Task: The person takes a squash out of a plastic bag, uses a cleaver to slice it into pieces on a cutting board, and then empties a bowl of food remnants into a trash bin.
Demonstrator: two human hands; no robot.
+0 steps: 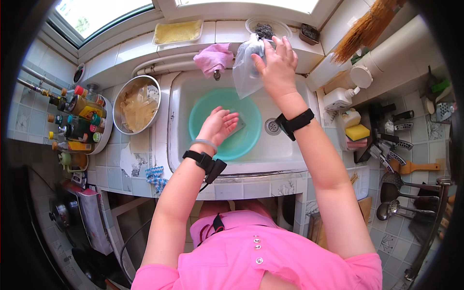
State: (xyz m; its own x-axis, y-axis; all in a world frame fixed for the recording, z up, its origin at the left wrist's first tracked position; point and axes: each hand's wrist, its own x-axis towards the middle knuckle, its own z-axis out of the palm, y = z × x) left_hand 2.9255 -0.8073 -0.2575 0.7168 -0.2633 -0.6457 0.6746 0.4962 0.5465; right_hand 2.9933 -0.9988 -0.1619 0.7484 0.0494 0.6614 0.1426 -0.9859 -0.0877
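Note:
A turquoise plastic basin (pixel 250 132) stands in the white sink (pixel 290 145). Above the basin, my left hand (pixel 219 125) has its palm turned up and its fingers apart, holding nothing. A flat, pale, see-through piece (pixel 237 127) lies in the basin, partly behind my left fingers. My right hand (pixel 281 67) is at a translucent plastic bag (pixel 246 72) beside the faucet, its fingers spread against the bag's upper part; whether they grip it I cannot tell. A pink cloth (pixel 214 58) is wrapped on the faucet (pixel 216 75).
Left of the sink are a metal bowl (pixel 123 90) of translucent strips and a rack of condiment bottles (pixel 105 134). The ledge holds a yellow-lined tray (pixel 177 32) and a dish of steel wool (pixel 279 29). A soap bottle (pixel 337 98) and yellow sponge (pixel 357 132) stand right.

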